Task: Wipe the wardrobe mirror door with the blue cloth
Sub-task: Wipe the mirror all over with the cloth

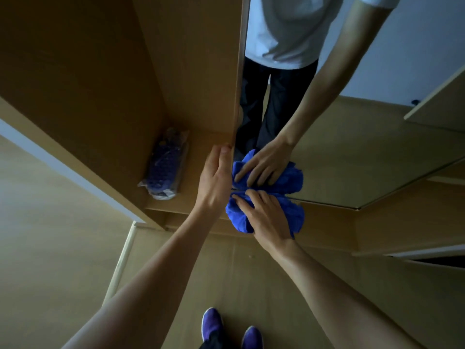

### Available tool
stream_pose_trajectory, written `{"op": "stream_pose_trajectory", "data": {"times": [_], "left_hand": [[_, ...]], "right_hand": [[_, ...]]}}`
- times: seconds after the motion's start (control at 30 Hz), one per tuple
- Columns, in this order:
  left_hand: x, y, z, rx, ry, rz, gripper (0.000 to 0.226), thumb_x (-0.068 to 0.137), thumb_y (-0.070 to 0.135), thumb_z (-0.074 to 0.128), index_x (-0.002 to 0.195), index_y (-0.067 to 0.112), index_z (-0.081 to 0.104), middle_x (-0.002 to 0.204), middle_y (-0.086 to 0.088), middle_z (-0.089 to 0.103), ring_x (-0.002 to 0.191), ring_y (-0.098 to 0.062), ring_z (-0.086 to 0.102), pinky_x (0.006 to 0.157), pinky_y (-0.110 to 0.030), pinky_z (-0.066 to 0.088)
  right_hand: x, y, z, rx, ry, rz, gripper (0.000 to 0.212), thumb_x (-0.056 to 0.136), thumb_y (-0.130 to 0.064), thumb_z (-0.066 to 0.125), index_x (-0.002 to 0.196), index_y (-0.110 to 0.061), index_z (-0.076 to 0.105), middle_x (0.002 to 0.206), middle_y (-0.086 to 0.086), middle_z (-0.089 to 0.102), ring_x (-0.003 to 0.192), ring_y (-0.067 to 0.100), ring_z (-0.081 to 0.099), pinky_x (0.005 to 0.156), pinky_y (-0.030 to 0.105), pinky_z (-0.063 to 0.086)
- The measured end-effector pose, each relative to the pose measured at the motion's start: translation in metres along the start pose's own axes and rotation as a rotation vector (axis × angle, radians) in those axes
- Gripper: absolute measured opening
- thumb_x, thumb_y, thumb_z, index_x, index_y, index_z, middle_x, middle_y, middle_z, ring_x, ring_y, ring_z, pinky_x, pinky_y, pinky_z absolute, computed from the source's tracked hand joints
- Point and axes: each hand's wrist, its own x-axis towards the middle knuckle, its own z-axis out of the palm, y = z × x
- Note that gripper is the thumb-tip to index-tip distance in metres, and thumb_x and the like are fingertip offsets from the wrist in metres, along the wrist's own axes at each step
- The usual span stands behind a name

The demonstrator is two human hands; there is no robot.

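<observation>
Right hand (266,215): fingers spread and fairly straight, palm down on the blue cloth (293,217), pressing it flat against the wardrobe mirror door (352,159) at the glass's bottom edge. Not a closed grasp; the cloth is bunched under the palm and fingers and bulges out on both sides of the hand. Cloth lies near the door's free vertical edge, low on the mirror; its reflection meets it along the glass.

Left hand (215,177): wrapped round the door's free edge just left of the cloth, thumb on the near side, fingers hidden behind the edge.

Wardrobe interior (176,71) open to the left; a clear plastic bag (164,167) with purple contents on its floor. Purple shoes (212,323) below
</observation>
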Motion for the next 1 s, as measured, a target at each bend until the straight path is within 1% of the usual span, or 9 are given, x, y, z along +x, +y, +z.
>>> {"op": "stream_pose_trajectory", "data": {"times": [0.1,0.17,0.23,0.27,0.4,0.47,0.63,0.77,1.0], "left_hand": [[-0.005,0.014,-0.004,0.005,-0.037,-0.018,0.033,0.106,0.047,0.035,0.101,0.028,0.061,0.12,-0.011,0.067,0.116,-0.027,0.062,0.104,-0.049,0.049],[-0.009,0.032,-0.005,-0.008,-0.033,0.011,0.034,0.105,0.051,0.035,0.099,0.031,0.062,0.118,-0.01,0.067,0.11,-0.026,0.063,0.092,-0.033,0.055],[-0.016,0.058,-0.004,-0.01,-0.006,0.069,0.032,0.104,0.053,0.036,0.093,0.036,0.061,0.1,0.003,0.065,0.091,-0.018,0.062,0.07,-0.015,0.05],[-0.019,0.069,-0.003,-0.004,0.006,0.101,0.031,0.103,0.053,0.036,0.091,0.036,0.059,0.091,0.011,0.062,0.084,-0.013,0.059,0.068,-0.014,0.046],[-0.03,0.116,0.0,0.0,0.021,0.215,0.024,0.102,0.049,0.041,0.106,0.033,0.059,0.097,0.019,0.061,0.092,0.001,0.058,0.082,-0.028,0.043],[-0.035,0.137,0.0,-0.013,0.03,0.258,0.027,0.102,0.048,0.044,0.121,0.034,0.057,0.116,0.012,0.064,0.109,-0.004,0.059,0.092,-0.033,0.048],[-0.044,0.188,-0.002,0.005,0.037,0.379,0.028,0.096,0.052,0.051,0.119,0.035,0.053,0.118,0.002,0.061,0.11,-0.017,0.061,0.097,-0.051,0.052],[-0.046,0.239,-0.005,0.015,0.055,0.573,0.042,0.097,0.039,0.056,0.138,0.031,0.05,0.135,0.007,0.056,0.129,-0.01,0.053,0.106,-0.044,0.049],[-0.054,0.326,-0.006,0.029,0.09,0.793,0.03,0.097,0.023,0.06,0.126,0.033,0.056,0.123,0.018,0.055,0.118,0.011,0.048,0.097,-0.025,0.048]], "right_hand": [[-0.006,0.008,-0.034,0.052,-0.051,0.026,0.062,0.082,-0.006,0.069,0.14,-0.023,0.054,0.121,0.005,0.058,0.101,0.028,0.056,0.089,0.042,0.049],[-0.009,0.013,-0.065,0.031,-0.027,0.048,0.063,0.08,-0.008,0.07,0.139,-0.024,0.053,0.121,0.005,0.058,0.101,0.028,0.056,0.087,0.042,0.049],[-0.009,0.016,-0.1,0.002,0.026,0.054,0.062,0.079,-0.014,0.071,0.137,-0.025,0.052,0.12,0.004,0.059,0.099,0.027,0.057,0.083,0.042,0.05],[-0.008,0.017,-0.116,-0.008,0.055,0.049,0.061,0.08,-0.016,0.071,0.137,-0.025,0.052,0.118,0.004,0.059,0.097,0.027,0.057,0.081,0.042,0.05],[-0.007,0.017,-0.181,-0.066,0.135,0.009,0.053,0.088,-0.022,0.063,0.14,-0.024,0.051,0.121,0.004,0.059,0.1,0.026,0.055,0.081,0.039,0.047],[-0.008,0.015,-0.213,-0.08,0.173,-0.009,0.053,0.091,-0.022,0.062,0.143,-0.022,0.05,0.125,0.005,0.058,0.103,0.027,0.055,0.083,0.039,0.046],[-0.009,0.007,-0.287,-0.076,0.307,-0.018,0.059,0.09,-0.023,0.064,0.146,-0.013,0.048,0.13,0.008,0.058,0.108,0.029,0.057,0.087,0.041,0.049],[-0.008,0.005,-0.346,-0.116,0.461,-0.027,0.057,0.09,-0.017,0.064,0.144,-0.01,0.05,0.129,0.006,0.06,0.109,0.027,0.057,0.089,0.04,0.048],[-0.006,0.013,-0.444,-0.251,0.665,-0.046,0.045,0.095,-0.012,0.055,0.14,-0.007,0.054,0.12,0.008,0.063,0.101,0.028,0.059,0.087,0.044,0.048]]}}
